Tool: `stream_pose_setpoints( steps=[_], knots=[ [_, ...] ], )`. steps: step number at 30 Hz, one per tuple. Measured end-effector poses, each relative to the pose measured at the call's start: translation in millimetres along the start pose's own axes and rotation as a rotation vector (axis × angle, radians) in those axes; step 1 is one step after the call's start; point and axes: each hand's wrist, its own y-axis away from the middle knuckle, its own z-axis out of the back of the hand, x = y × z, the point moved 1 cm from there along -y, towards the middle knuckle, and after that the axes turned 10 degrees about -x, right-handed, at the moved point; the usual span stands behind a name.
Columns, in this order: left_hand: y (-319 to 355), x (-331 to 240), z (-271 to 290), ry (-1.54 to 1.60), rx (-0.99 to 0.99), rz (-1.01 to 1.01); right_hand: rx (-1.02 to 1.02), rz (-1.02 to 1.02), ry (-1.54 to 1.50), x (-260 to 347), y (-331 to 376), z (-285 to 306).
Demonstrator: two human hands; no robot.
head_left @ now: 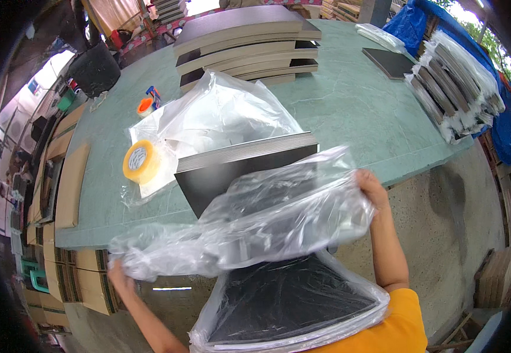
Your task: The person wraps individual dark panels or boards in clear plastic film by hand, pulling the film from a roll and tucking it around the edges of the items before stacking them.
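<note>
A clear plastic bag (273, 235) is stretched out between my two hands, in front of a stack of thin dark panels (249, 167) standing on edge at the near side of the table. My left hand (121, 277) is closed on the bag's crumpled left end, out past the table's edge. At the other end, my right hand (374, 191) grips the bag near the table's right front corner. Close to my body is a dark flat piece wrapped in clear plastic (291, 303). Behind the panels lies loose plastic sheeting (226, 112).
A roll of yellowish tape (140, 162) and an orange-and-blue tape dispenser (148, 105) are on the left of the green table (361, 117). Pale-edged dark boards (246, 44) are piled at the back. Plastic-wrapped panels (452, 85) stand at the right; cardboard (72, 185) leans at the left.
</note>
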Motion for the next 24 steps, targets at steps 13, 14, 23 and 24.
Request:
stream_pose_setpoints(
  steps=[13, 14, 23, 24],
  knots=[
    [185.3, -57.2, -243.8, -0.323, 1.102, -0.280, 0.186, -0.293, -0.141, -75.0, -19.9, -122.7],
    [169.9, -49.1, -234.3, -0.351, 1.078, -0.226, 0.174, -0.257, -0.185, -75.1, -18.3, -114.4],
    [111.1, -90.5, -180.5, -0.404, 0.189, -0.662, 0.192, 0.115, 0.656, -56.7, -3.5, -97.6],
    [143.9, -84.5, -195.8, -0.498, 0.506, -0.772, 0.253, 0.295, 0.724, -49.8, 0.1, -118.6]
  ],
)
